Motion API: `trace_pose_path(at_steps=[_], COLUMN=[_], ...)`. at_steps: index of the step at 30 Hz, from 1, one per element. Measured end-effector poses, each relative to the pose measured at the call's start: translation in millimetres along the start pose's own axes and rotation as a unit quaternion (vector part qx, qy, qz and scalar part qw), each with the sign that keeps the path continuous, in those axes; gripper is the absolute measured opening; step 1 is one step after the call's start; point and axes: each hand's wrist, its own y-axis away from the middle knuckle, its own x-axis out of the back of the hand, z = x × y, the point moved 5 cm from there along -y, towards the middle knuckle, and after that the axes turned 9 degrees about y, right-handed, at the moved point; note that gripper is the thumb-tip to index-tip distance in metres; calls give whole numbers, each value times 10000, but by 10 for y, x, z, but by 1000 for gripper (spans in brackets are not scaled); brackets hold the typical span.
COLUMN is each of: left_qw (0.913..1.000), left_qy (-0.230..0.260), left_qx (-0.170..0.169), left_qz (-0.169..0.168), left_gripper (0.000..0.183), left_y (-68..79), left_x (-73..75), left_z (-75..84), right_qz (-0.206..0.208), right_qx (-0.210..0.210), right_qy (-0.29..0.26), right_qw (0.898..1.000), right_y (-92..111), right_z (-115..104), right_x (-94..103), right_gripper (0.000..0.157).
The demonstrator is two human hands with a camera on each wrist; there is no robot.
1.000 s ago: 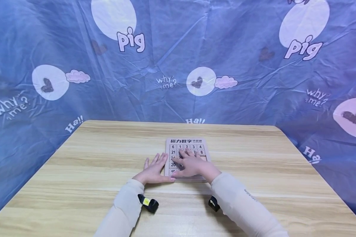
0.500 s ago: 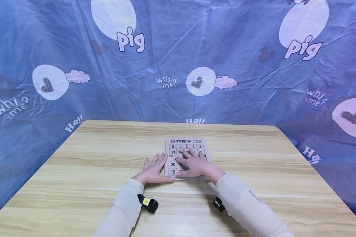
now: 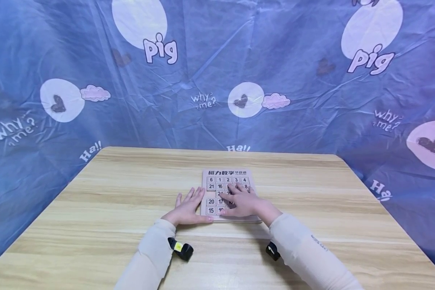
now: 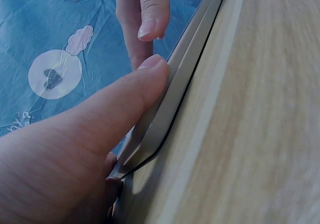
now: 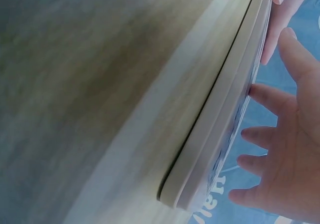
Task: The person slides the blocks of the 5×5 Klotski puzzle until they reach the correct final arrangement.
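Note:
A pale number slide puzzle (image 3: 235, 220) lies flat on the table in the head view. My left hand (image 3: 188, 211) spreads along its left side, fingers straight, with the thumb on the near left corner. The left wrist view shows that thumb (image 4: 155, 71) resting on the board's edge. Over the right part of the tiles my right hand (image 3: 241, 202) is spread out. Its index fingertip touches the 24 tile (image 3: 219, 193), also seen meeting the board in the right wrist view. A gap lies left of that tile. Several tiles are hidden under the right hand.
The wooden table (image 3: 130, 181) surrounds the puzzle. Behind it hangs a blue printed cloth (image 3: 203, 133). A black wrist device (image 3: 181, 249) sits below the left wrist, and another (image 3: 273, 250) below the right.
My right hand has moved to the right over the board, and the 24 tile has slid right with it, opening a gap at the left end of its row. The left hand stays still.

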Motion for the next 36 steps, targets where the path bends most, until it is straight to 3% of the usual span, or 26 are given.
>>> trace_pose_path(at_steps=[7,19,36], left_qw=[10000,10000,9999], left_qy=[32,-30,-63], left_qx=[-33,10,84], left_qz=[3,-22,-54], left_gripper=[101,100,101], left_y=[9,-4,-11], left_x=[4,-12,-11], left_z=[10,-2,-11], right_qz=[51,-18,24], right_qx=[72,989,690], right_qy=[42,79,205], right_qw=[10000,9951,9974], right_y=[64,307,152], right_z=[-26,-339,-293], right_x=[-18,-10,-38], right_gripper=[73,65,62])
